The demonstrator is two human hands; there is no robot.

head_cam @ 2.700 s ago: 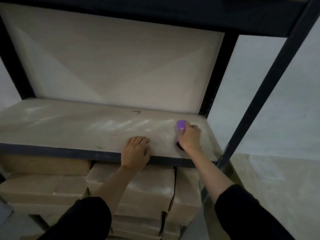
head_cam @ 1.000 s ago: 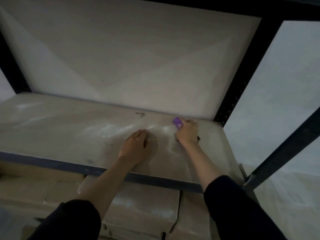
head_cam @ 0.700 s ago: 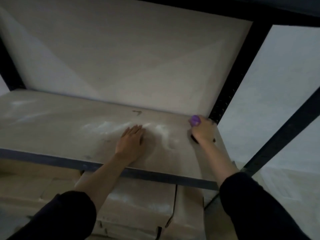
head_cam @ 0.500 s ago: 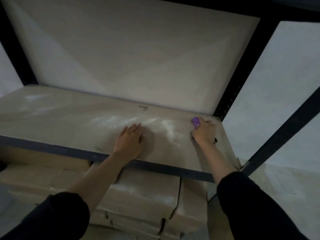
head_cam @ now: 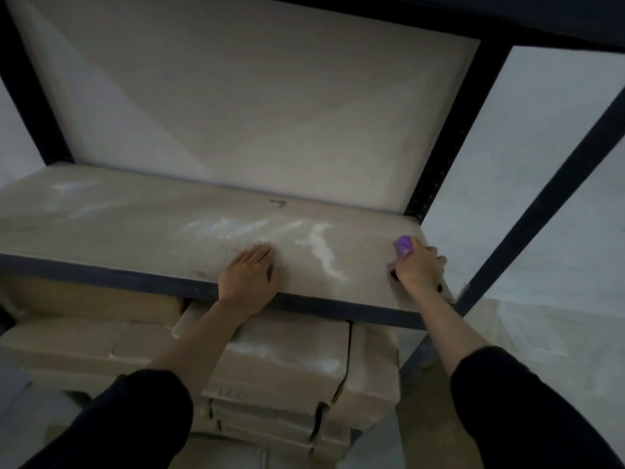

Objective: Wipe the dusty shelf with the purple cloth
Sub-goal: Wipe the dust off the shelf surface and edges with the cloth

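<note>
Dusty shelf (head_cam: 135, 228), left hand (head_cam: 248, 277) flat, right hand (head_cam: 419, 269) clutching purple cloth (head_cam: 404, 246)

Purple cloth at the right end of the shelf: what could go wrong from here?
1. The right hand has the purple cloth bunched small, so each pass may cover a narrow strip and leave streaks like the white dust trail.
2. The left hand rests flat on the shelf beside dust and may smear it.
3. Dust swept over the front edge could land on the boxes below.

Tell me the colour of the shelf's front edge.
Dark, near black; the head view shows the front edge.
</note>
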